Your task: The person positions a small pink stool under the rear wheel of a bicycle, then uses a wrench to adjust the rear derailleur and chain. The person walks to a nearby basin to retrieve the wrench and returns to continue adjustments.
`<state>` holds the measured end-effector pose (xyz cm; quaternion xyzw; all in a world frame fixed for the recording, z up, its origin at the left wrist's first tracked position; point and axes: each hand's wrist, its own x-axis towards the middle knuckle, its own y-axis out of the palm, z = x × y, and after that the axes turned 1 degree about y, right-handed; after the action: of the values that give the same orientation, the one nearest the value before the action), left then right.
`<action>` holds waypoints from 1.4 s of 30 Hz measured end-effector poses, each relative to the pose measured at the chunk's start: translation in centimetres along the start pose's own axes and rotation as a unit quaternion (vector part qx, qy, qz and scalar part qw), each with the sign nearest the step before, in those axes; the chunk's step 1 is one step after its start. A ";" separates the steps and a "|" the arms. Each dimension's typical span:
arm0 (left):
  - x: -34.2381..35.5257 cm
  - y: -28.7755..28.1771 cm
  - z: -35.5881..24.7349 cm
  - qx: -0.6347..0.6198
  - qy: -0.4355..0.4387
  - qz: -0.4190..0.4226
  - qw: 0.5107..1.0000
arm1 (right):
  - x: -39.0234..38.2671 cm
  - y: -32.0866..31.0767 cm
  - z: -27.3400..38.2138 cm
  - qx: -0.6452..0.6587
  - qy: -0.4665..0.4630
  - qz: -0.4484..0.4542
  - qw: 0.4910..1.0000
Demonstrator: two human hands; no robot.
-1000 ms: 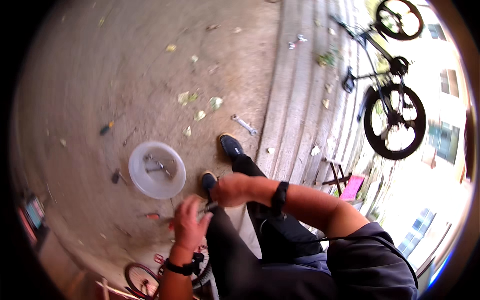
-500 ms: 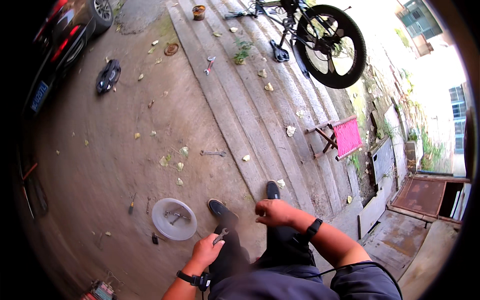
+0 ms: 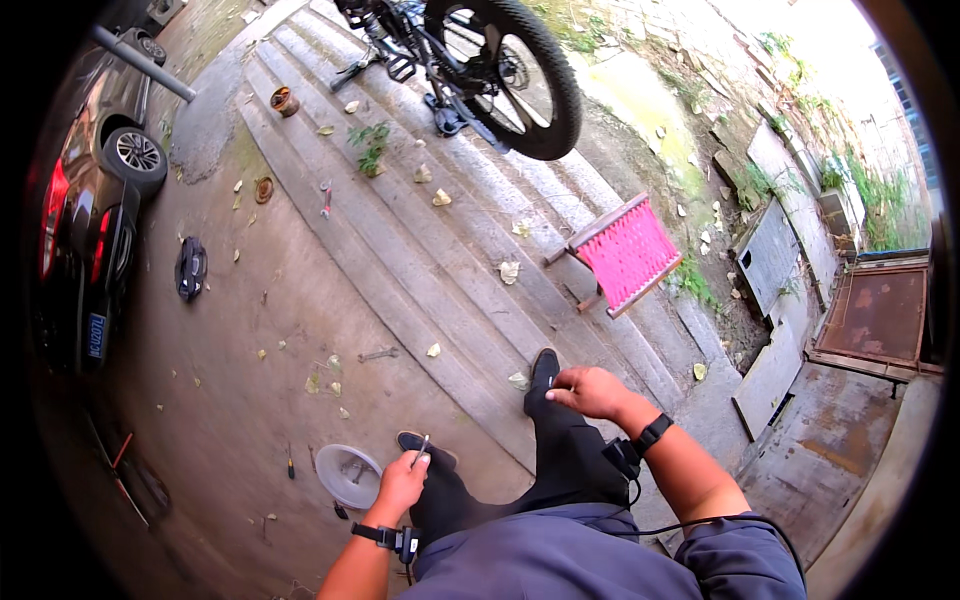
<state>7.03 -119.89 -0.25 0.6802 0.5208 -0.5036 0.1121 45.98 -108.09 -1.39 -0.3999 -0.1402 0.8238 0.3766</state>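
Note:
My left hand [image 3: 402, 478] is closed around a small grey metal wrench [image 3: 423, 444] above my left leg, near a translucent plastic bucket [image 3: 330, 468] with metal tools inside. Over my right leg, my right hand [image 3: 588, 395] has curled fingers; whether they hold anything I cannot make out. A screwdriver [image 3: 290, 462] lies left of the bucket. On the ground beyond my feet are a grey spanner [image 3: 378, 355] and, on the steps, a red-and-silver spanner [image 3: 326, 200].
Wide concrete steps [image 3: 450, 230] rise ahead, holding a black bicycle [image 3: 530, 95], a pink-seated folding stool [image 3: 630, 250] and a rusty can [image 3: 284, 102]. A dark car [image 3: 110, 230] and grey pole [image 3: 142, 62] stand left. A rusty metal door [image 3: 875, 312] is at right.
My view has swung round toward the steps and car, shifting the bicycle up and left. My hands have drawn apart, the left still holding the wrench, the right moving to the right.

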 end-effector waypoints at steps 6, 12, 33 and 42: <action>4.7 3.8 -13.5 -0.026 0.078 0.034 0.996 | -0.2 -12.3 -9.3 0.017 0.137 -0.066 0.988; 11.7 3.2 -20.0 0.017 0.099 -0.002 0.995 | 3.5 -19.5 -15.4 0.108 0.187 -0.142 0.966; 33.0 11.1 -33.1 -0.008 0.059 -0.095 0.994 | 26.7 -24.3 -46.6 0.125 0.300 -0.290 0.900; 30.2 15.0 -32.2 -0.085 -0.010 -0.167 0.982 | 30.5 -21.1 -45.6 0.571 0.302 -0.160 0.746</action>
<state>36.16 -86.60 -15.00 0.5669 0.6663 -0.4761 0.0890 79.48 -74.67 -36.22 -0.3097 0.4160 0.5138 0.6834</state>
